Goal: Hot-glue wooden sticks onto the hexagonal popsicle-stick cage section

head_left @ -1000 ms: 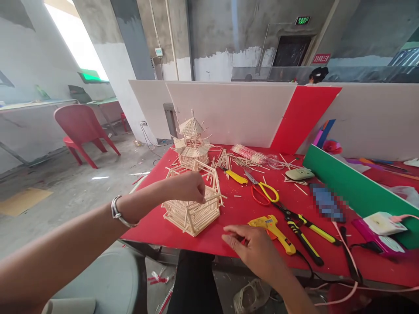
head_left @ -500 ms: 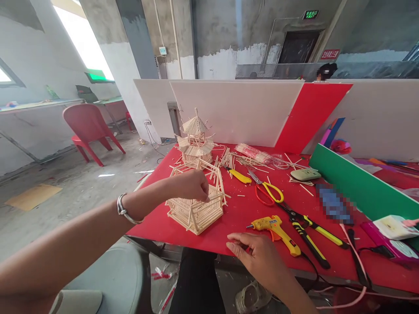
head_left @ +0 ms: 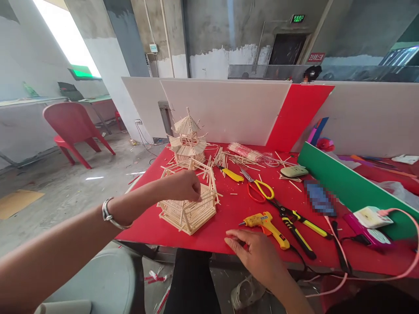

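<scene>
As the left hand (head_left: 183, 185) curls over the stick frame (head_left: 190, 219), its hold indiscernible, a wrist bump could loosen joints; right hand (head_left: 253, 250) slack, empty, near glue gun (head_left: 269, 226).

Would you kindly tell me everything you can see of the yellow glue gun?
The glue gun lies on its side on the red table, nozzle pointing left, handle toward the near right. Its body looks like yellow plastic, with an orange trigger and a label. A dark cord leaves the handle's end. It sits just beyond the right hand, which does not grip it.
</scene>
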`<state>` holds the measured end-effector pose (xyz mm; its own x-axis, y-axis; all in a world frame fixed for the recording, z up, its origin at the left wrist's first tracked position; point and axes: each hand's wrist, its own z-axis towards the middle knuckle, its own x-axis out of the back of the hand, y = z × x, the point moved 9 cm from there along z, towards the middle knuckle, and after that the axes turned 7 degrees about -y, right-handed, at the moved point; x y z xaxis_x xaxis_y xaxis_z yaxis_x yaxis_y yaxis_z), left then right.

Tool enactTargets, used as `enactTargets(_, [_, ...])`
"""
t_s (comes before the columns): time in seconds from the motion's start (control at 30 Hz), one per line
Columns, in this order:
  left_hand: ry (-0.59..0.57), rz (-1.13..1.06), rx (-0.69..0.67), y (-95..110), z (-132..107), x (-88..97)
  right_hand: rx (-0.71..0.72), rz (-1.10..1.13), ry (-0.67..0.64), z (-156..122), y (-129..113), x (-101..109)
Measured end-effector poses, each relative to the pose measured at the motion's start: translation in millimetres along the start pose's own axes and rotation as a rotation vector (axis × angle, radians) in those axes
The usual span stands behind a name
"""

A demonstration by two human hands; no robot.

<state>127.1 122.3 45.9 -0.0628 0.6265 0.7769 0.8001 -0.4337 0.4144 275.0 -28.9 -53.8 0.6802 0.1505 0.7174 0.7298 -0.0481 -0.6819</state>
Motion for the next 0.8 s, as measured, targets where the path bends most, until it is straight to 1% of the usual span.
enactTargets(0.03, [0.003,0.008,-0.005,0,0,0.2,-0.052,-0.097,0.052,-1,10,7])
enactTargets(0.1, [0.011,0.022,-0.013,-1,1,0.7,-0.200,-0.340,0.162,-4,35,22])
enactTargets(0.13, [0.016,0.025,-0.013,-1,1,1.1,-0.276,-0.462,0.197,-7,47,29])
enactTargets(0.2, [0.020,0.026,-0.014,-1,1,1.4,-0.375,-0.661,0.217,-12,67,37])
enactTargets(0.27, [0.020,0.021,-0.019,0,0,1.4,-0.407,-0.780,0.221,-15,77,40])
enactTargets(0.4, [0.031,0.033,-0.011,3,-2,1.9,-0.452,-0.842,0.309,-21,83,50])
enactTargets(0.47, [0.040,0.056,-0.013,5,-2,2.2,-0.460,-0.854,0.330,-21,86,51])
enactTargets(0.63, [0.048,0.092,-0.029,9,-5,2.3,-0.465,-0.868,0.260,-16,102,45])
enactTargets(0.8, [0.066,0.069,-0.024,11,-8,3.7,-0.487,-0.861,0.248,-14,112,46])
